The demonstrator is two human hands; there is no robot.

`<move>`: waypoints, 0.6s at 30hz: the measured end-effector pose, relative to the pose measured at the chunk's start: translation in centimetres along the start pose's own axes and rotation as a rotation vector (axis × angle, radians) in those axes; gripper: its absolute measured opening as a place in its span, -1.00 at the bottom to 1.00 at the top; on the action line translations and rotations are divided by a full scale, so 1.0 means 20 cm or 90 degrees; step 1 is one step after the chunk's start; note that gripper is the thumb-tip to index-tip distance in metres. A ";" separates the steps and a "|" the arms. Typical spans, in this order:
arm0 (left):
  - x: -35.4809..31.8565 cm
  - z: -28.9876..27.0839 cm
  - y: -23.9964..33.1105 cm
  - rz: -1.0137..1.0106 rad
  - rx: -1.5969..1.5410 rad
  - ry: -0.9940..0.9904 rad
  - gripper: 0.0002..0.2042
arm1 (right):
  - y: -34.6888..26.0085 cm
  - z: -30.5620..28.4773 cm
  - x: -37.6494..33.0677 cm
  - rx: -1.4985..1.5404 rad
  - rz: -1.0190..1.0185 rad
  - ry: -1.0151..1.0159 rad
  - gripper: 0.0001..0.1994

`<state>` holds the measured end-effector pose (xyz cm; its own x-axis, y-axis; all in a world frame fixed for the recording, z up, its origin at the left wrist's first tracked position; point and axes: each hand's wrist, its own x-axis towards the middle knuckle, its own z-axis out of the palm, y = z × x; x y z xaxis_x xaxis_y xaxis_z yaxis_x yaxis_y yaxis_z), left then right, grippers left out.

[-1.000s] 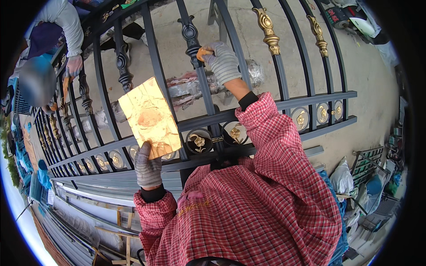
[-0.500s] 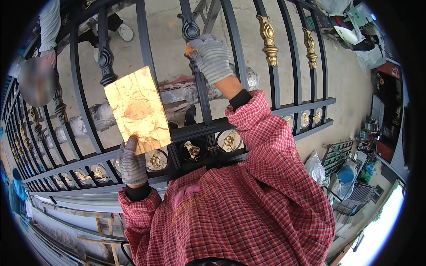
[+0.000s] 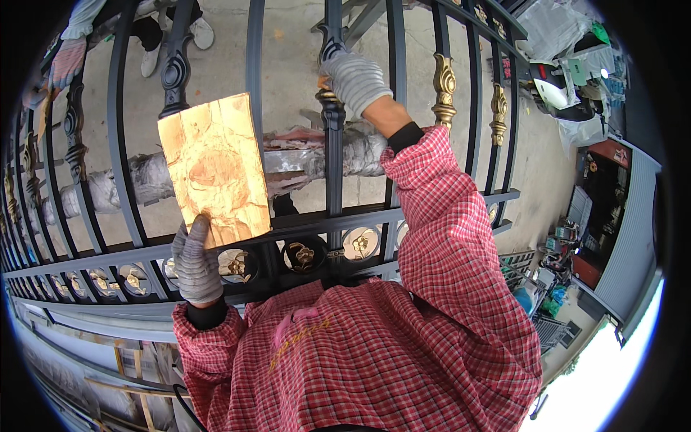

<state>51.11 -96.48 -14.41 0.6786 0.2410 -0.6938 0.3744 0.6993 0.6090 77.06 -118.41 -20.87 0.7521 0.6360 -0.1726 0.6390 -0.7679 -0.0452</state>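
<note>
Left hand fingers gripping gold-smeared board, right hand closed around black fence bar, gilded finials adjacent

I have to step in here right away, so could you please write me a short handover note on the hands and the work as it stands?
Left hand: gloved, holds a flat gold-smeared board upright by its lower edge, in front of the black metal fence.
Right hand: gloved, raised to the knob ornament on a centre bar, fingers closed at it; whatever it grips is hidden.
Done: two ornaments on the bars to the right are gold, as are the rosettes in the rail rings.
Left: the ornaments on the left bars are black.
Another person's gloved hand is at the fence, upper left.
</note>
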 end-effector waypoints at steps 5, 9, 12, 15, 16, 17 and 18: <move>0.00 -0.02 0.02 0.021 -0.018 0.057 -0.56 | 0.15 -0.15 0.02 0.012 0.005 -0.064 -0.86; 0.02 -0.04 0.02 0.019 -0.003 0.056 -0.57 | -0.03 -0.09 0.01 0.028 -0.067 0.010 -0.86; 0.01 -0.06 0.01 0.033 0.015 0.049 -0.55 | 0.09 -0.07 0.02 -0.028 -0.008 -0.090 -0.85; 0.02 -0.07 0.00 0.030 0.017 0.048 -0.51 | 0.19 -0.17 0.02 0.002 0.008 -0.023 -0.86; 0.03 -0.06 0.00 0.029 0.010 0.047 -0.51 | 0.16 -0.18 0.03 -0.023 -0.013 0.030 -0.87; 0.03 -0.06 0.00 0.025 0.007 0.040 -0.52 | 0.08 -0.18 0.04 -0.049 -0.028 0.083 -0.87; 0.03 -0.05 0.00 0.024 0.005 0.038 -0.52 | 0.02 -0.17 0.07 -0.072 -0.044 0.140 -0.88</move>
<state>50.92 -95.65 -15.10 0.6535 0.3065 -0.6921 0.3551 0.6833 0.6379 78.92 -117.54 -17.80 0.7153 0.6974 0.0454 0.6946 -0.7166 0.0636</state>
